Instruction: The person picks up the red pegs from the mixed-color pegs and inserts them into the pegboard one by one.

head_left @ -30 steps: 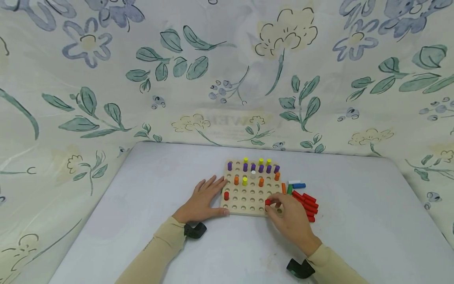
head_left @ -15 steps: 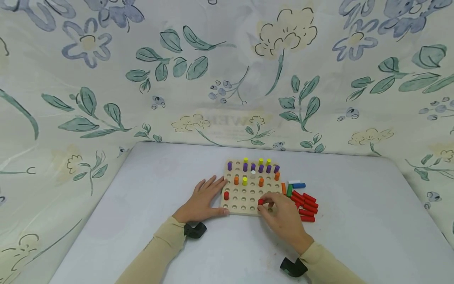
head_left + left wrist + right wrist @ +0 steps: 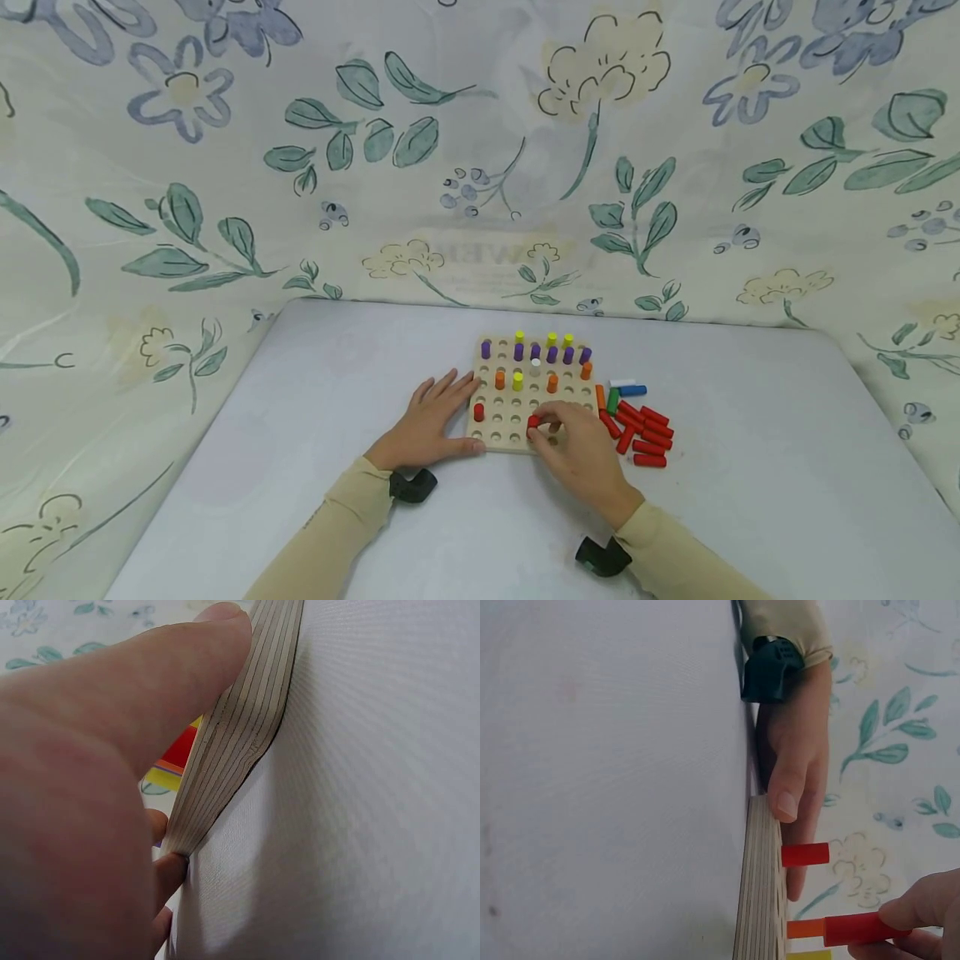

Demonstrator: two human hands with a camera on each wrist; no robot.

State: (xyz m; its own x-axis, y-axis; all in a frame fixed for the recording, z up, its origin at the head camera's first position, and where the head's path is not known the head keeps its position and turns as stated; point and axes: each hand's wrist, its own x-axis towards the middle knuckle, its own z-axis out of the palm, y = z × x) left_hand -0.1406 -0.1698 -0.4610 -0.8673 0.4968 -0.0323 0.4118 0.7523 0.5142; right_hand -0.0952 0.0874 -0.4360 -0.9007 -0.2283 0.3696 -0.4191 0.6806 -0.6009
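Red paint covered the peg point(image 3: 533, 422) pinched btwn thumb & fingertips of the R hand point(image 3: 592, 454), the grip closed only to the peg's width. That put the peg over the nr rows of the pegboard point(image 3: 506, 427), approx. midway across.

Key relation: peg's long axis vs. board's top face. R wrist view had the axis nr perpendicular to the face, lower end aimed at it & apparently clear of it. An orange peg point(image 3: 805, 929) lined up behind it in that view, so the gap was hard to judge. Exact hole beneath: couldn't tell.

L hand point(image 3: 426, 429) lay at the board's left side, fingers straight & spread, tips at that edge, thumb against the nr-left corner; gripped nothing. Of the two hands, R was clearly nearer the pinched peg.

Farther out, a second red peg point(image 3: 478, 412) stood upright nr the board's left edge. Purple pegs point(image 3: 552, 356) stood in a row on the board's far half, w/ yellow pegs point(image 3: 552, 340) just behind. Off the board's right side, loose red pegs point(image 3: 649, 460) lay on the desk point(image 3: 757, 467), axes pointing various ways, incl. some nr a green peg point(image 3: 613, 402) & a blue peg point(image 3: 633, 390).
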